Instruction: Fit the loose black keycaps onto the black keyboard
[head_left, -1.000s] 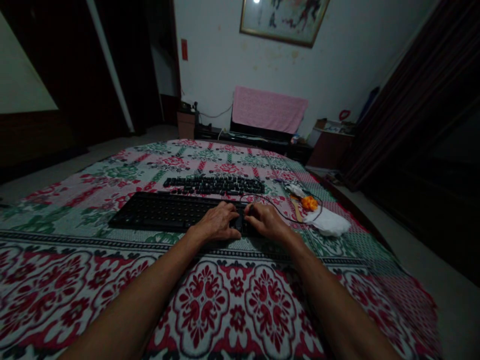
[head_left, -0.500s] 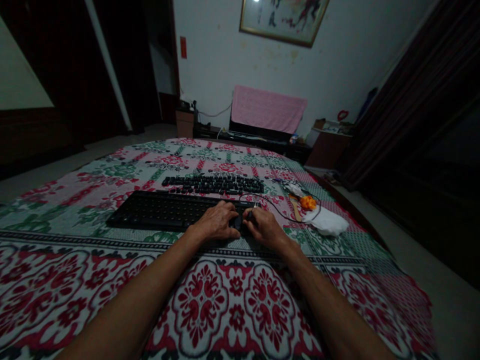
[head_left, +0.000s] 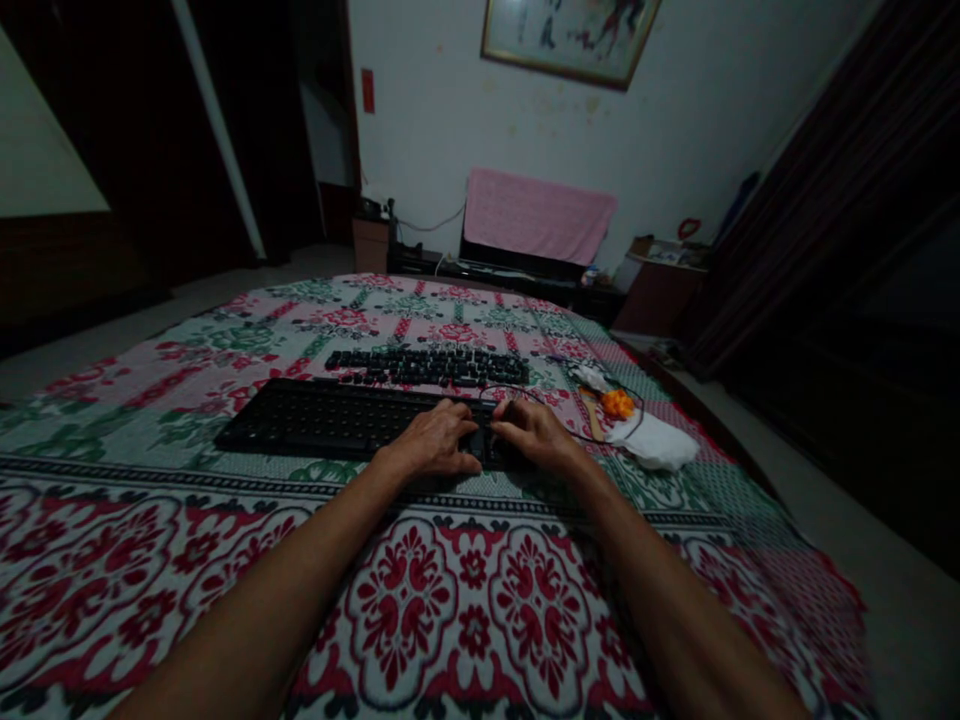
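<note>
A black keyboard (head_left: 322, 418) lies across the patterned blanket; most of its key places look bare of caps. My left hand (head_left: 439, 438) grips the keyboard right of its middle, fingers over the top and thumb by the front edge. Over the keyboard's right end is my right hand (head_left: 534, 432), its fingers curled and thumb and forefinger drawn together; anything small between them is too dark to make out. Behind the keyboard, many loose black keycaps (head_left: 427, 366) lie in rough rows. A thin black cable (head_left: 574, 432) loops out past my right hand.
To the right lie a crumpled white cloth or bag (head_left: 654, 442), an orange bunched thing (head_left: 617, 403), a flat wooden stick (head_left: 592, 416) and a small white wad (head_left: 591, 377). The blanket (head_left: 472, 590) covers the whole surface. A pink towel (head_left: 536, 215) hangs beyond it.
My right hand has shifted slightly right and lifted a little, its fingers straightening somewhat. My left hand and the keyboard stay in place.
</note>
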